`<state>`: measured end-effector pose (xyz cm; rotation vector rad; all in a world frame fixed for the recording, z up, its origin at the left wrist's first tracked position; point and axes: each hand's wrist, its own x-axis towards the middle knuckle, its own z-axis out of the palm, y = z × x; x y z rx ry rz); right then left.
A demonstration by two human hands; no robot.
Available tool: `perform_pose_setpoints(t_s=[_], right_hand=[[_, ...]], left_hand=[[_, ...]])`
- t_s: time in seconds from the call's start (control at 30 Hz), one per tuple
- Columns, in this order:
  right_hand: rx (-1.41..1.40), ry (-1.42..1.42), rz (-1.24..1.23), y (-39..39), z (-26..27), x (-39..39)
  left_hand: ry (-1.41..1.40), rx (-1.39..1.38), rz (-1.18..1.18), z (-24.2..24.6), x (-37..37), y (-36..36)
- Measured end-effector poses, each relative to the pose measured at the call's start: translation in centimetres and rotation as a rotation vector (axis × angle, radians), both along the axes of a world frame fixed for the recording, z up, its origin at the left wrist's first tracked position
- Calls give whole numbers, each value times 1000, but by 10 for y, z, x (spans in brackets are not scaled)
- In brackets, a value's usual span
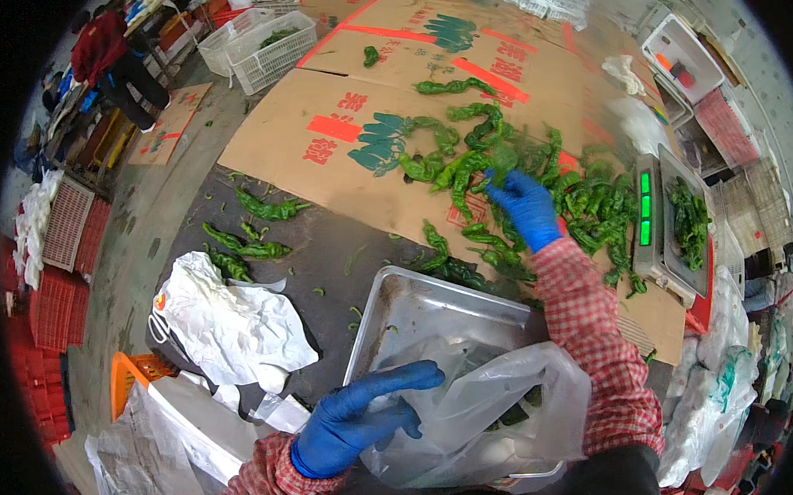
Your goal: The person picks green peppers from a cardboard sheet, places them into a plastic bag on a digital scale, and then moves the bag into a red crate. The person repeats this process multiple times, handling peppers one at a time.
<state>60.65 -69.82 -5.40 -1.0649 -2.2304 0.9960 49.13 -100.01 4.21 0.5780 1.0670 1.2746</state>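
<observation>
My right hand (524,206), in a blue glove, reaches into a heap of long green peppers (590,200) spread over printed cardboard. A green pepper (505,158) looks blurred at its fingertips, and whether the fingers grip it is unclear. Nearer to me, my left hand (364,414), also gloved in blue, is over the left side of a clear plastic bag (530,396), its thumb and fingers apart. The bag stands partly open in a metal tray (451,294); dark green shapes show through its film.
On the right a digital scale (680,229) carries a pile of peppers (687,226). Crumpled white paper (231,319), scissors handles (157,326) and loose peppers (249,243) lie to the left. Beyond are white crates (272,53) and another person (120,58).
</observation>
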Motion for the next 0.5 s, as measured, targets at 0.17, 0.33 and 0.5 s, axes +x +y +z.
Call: perform_pose_setpoints(t_s=[0.17,0.33,0.5], right_hand=[[-559,501,77,-34,76,35],[-643,633,154,-90,112,63],[-662,637,307,-138,116,81]], left_hand=[[46,22,138,0,12,15],[50,22,99,15,26,42],[-63,-1,113,17,46,48]])
